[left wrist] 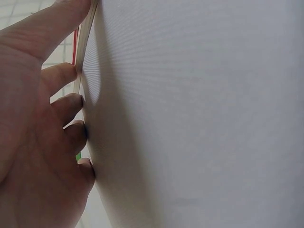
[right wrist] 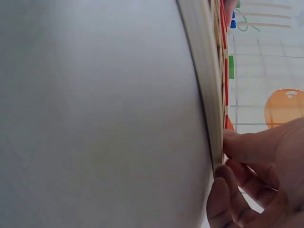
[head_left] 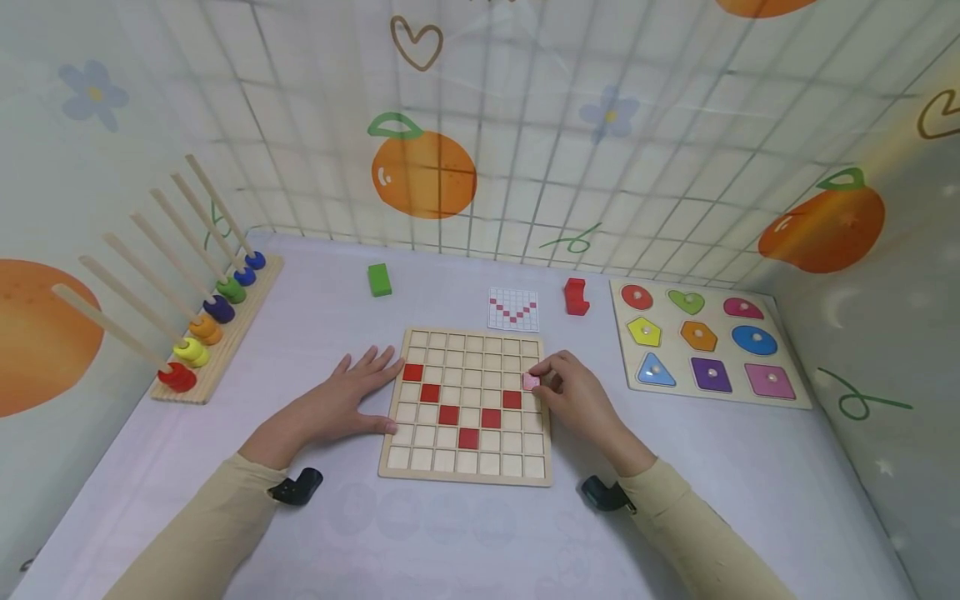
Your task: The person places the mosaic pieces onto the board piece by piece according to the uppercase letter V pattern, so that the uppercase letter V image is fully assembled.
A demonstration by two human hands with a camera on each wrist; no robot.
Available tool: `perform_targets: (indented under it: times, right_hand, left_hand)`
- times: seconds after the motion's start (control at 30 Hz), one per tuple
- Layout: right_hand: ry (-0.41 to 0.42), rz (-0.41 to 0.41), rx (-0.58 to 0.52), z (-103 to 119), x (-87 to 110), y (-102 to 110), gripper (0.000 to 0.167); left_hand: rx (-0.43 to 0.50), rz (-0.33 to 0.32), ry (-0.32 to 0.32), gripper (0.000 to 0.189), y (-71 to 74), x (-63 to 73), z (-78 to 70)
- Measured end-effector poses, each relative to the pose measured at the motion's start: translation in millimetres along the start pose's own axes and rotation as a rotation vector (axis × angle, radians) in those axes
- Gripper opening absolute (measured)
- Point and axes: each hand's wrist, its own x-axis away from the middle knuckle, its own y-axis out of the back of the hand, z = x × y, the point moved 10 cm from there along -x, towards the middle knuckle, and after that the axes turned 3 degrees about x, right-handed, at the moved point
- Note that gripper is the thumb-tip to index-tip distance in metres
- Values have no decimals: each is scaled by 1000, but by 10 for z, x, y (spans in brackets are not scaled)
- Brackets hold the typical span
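Observation:
A wooden grid board [head_left: 465, 479] lies flat, with several red square tiles [head_left: 468, 438] set in its cells in a V shape. My right hand [head_left: 581, 400] pinches a small square tile [head_left: 531, 382], pinkish in the light, over the board's right column. In the right wrist view the thumb and fingers [right wrist: 237, 145] meet at the board's edge, and the tile is hidden. Spread flat on the cloth, my left hand [head_left: 341, 400] touches the board's left edge with fingertips and thumb. The left wrist view shows those fingers [left wrist: 64, 78] along the edge.
Behind the board lies a pattern card [head_left: 513, 309] with a red V. A green block [head_left: 379, 280] and a red notched piece [head_left: 576, 297] stand near it. At left is a peg stand [head_left: 217, 367] with coloured rings; at right, a knobbed shape puzzle [head_left: 675, 395].

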Motion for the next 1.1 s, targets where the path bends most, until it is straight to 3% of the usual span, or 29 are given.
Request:
perform_targets:
  times: [0.87,1.1]
  right_hand:
    - [36,23,55,19,-17,-25,31]
    - [-51,31,19,-88,31,-23,49]
  left_hand:
    - [3,-1,8,104,1,-15,23]
    - [-2,1,2,104,-8,-22,15]
